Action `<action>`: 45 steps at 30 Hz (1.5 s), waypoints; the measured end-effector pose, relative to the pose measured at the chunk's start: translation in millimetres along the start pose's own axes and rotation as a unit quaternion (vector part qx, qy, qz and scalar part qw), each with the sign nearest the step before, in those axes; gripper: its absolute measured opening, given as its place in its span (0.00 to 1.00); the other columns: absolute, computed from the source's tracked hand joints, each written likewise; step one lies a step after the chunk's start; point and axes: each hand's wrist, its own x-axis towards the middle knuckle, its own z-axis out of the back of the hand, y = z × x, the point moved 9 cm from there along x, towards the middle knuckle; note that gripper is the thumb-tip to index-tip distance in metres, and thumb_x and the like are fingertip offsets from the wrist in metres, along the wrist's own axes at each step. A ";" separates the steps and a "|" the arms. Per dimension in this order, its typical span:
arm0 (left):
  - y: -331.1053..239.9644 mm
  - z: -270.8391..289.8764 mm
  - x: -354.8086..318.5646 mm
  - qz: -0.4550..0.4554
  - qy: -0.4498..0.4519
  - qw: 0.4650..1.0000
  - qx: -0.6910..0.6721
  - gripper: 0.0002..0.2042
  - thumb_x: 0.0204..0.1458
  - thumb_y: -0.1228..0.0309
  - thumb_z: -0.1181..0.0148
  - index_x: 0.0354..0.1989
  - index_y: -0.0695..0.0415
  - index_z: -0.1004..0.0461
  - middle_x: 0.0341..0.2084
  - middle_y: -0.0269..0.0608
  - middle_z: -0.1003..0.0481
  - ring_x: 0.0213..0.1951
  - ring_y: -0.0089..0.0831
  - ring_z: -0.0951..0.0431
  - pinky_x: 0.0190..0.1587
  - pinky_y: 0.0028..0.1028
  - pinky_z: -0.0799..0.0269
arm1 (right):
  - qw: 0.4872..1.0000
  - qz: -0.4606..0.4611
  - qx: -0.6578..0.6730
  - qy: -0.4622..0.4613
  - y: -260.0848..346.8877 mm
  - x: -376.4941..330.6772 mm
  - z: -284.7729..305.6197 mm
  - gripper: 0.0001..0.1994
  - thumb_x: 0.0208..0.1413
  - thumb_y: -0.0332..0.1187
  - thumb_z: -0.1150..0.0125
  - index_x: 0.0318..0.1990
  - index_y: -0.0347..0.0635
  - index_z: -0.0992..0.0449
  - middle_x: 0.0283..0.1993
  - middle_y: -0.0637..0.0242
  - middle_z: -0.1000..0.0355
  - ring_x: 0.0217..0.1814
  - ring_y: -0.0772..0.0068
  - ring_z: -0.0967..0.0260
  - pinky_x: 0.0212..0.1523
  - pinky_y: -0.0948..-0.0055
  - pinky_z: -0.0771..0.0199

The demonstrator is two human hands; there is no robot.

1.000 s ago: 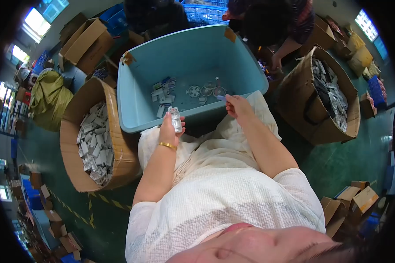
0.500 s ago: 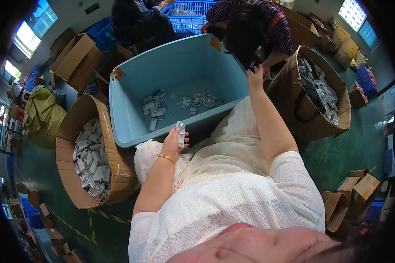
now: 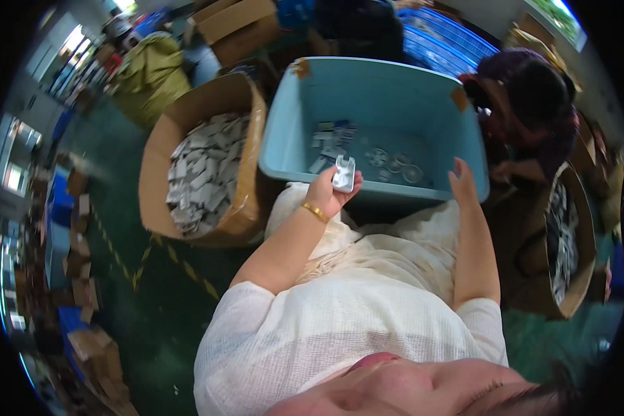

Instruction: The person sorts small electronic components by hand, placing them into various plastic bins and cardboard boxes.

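Observation:
My left hand [image 3: 331,197] is closed around a white plastic housing [image 3: 344,175], its hollow side facing up. It is held just above the front rim of a large light-blue tub [image 3: 388,192]. My right hand [image 3: 463,183] is raised at the tub's front right corner, fingers apart, with nothing seen in it. On the tub's floor lie several round white wheel-like parts [image 3: 410,173], and to their left a cluster of small white and bluish pieces [image 3: 331,136].
At left stands a cardboard box [image 3: 163,139] of white plastic housings [image 3: 208,173]. Another carton [image 3: 581,281] of grey-white parts is at right, beside a bent-over co-worker [image 3: 537,97]. Blue crates [image 3: 440,41] stand behind the tub, and a yellow-green sack [image 3: 152,73] sits far left.
The view has swung left, shifting the scene rightward. My right hand has come back from the right carton to the tub's corner. The housing in my left hand now shows its hollow side.

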 end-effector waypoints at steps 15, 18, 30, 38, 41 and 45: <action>-68.6 5.7 4.8 -0.162 -0.049 0.985 0.042 0.19 0.52 0.64 0.50 0.49 0.61 0.43 0.43 0.51 0.33 0.42 0.40 0.28 0.41 0.34 0.29 | 0.992 -0.080 0.068 0.074 7.0 5.4 -29.5 0.21 0.49 0.24 0.48 0.54 0.37 0.38 0.49 0.58 0.36 0.46 0.68 0.35 0.46 0.72 0.34; -29.8 2.3 5.1 -0.053 -0.031 0.966 0.250 0.18 0.52 0.64 0.49 0.49 0.59 0.39 0.42 0.46 0.31 0.44 0.36 0.28 0.44 0.30 0.32 | 0.995 -0.033 0.013 0.092 19.5 5.0 -35.6 0.22 0.48 0.23 0.47 0.53 0.38 0.38 0.49 0.58 0.36 0.46 0.68 0.35 0.46 0.72 0.34; -24.0 -10.3 -28.9 -0.155 0.036 0.472 0.867 0.30 0.47 0.53 0.48 0.56 0.59 0.42 0.55 0.53 0.42 0.59 0.48 0.47 0.59 0.51 0.57 | 0.938 0.043 -0.032 0.343 79.7 58.6 -193.8 0.17 0.49 0.29 0.45 0.48 0.39 0.33 0.41 0.58 0.29 0.44 0.62 0.31 0.45 0.70 0.32; -37.5 -19.7 -35.0 -0.155 0.099 0.527 0.830 0.30 0.48 0.55 0.48 0.56 0.61 0.43 0.54 0.54 0.40 0.58 0.47 0.44 0.58 0.52 0.54 | 0.661 0.179 -0.385 0.619 30.7 4.7 -372.3 0.23 0.46 0.37 0.48 0.54 0.50 0.34 0.48 0.58 0.31 0.50 0.58 0.33 0.49 0.63 0.33; -56.5 -17.3 -38.7 -0.154 0.081 0.555 0.814 0.29 0.48 0.56 0.48 0.55 0.62 0.42 0.52 0.55 0.38 0.56 0.46 0.43 0.57 0.51 0.52 | 0.585 0.163 -0.420 0.675 38.1 -11.8 -415.1 0.26 0.46 0.34 0.49 0.57 0.55 0.38 0.55 0.60 0.37 0.54 0.58 0.36 0.51 0.60 0.34; -64.9 -11.1 -34.7 -0.133 0.091 0.563 0.811 0.30 0.48 0.56 0.46 0.56 0.61 0.44 0.52 0.51 0.39 0.56 0.44 0.41 0.57 0.48 0.52 | 0.681 0.268 -0.370 0.573 49.0 9.7 -468.6 0.27 0.46 0.31 0.50 0.58 0.58 0.40 0.61 0.59 0.46 0.60 0.57 0.45 0.54 0.59 0.39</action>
